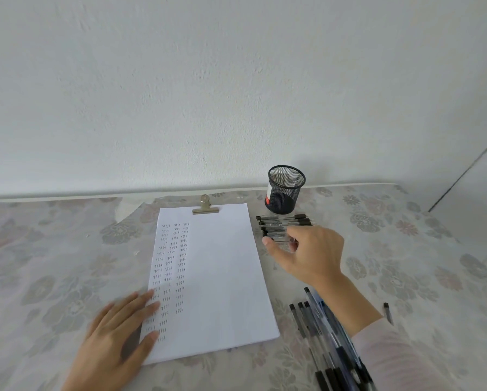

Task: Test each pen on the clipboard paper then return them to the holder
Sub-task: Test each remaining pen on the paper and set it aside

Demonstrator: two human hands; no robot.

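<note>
While reaching, fingers (293,245) touching pens (284,225)

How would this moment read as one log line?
left hand: flat on paper | right hand: reaching pens by holder | holder: empty

Bare hands (115,334); pale pink sleeve (400,359) on right arm.
</note>
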